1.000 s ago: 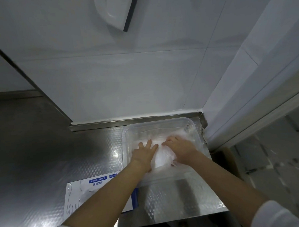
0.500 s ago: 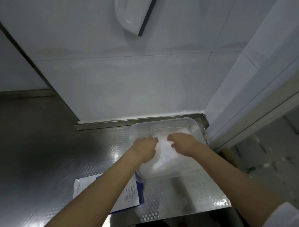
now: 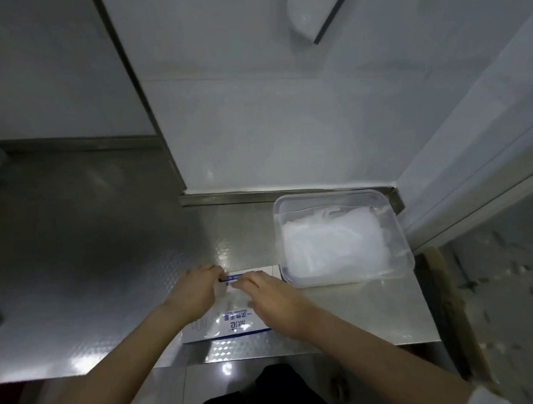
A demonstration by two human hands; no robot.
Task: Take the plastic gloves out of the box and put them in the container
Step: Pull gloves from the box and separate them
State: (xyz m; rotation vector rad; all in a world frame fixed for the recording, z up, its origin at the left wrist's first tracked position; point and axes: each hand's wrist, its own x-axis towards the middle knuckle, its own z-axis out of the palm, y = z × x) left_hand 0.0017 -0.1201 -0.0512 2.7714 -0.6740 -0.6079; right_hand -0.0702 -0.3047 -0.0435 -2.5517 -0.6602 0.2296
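Observation:
A clear plastic container (image 3: 335, 196) stands at the back right of the steel counter, with a heap of translucent plastic gloves (image 3: 331, 244) inside it. A flat white and blue glove box (image 3: 232, 324) lies on the counter near the front edge, left of the container. My left hand (image 3: 199, 291) grips the box's far left end with curled fingers. Over the top of the box, by its far end, lies my right hand (image 3: 272, 296) with its fingers stretched out. Whether it pinches a glove is hidden.
The patterned steel counter (image 3: 109, 269) stretches far to the left. White wall panels rise behind it, and a white door frame (image 3: 472, 177) stands close on the right. The counter's front edge is just below the box. A tiled floor (image 3: 507, 283) shows at right.
Both hands left the gloves in the container and came back and left onto the box. The view has swung left, so the container now sits further right.

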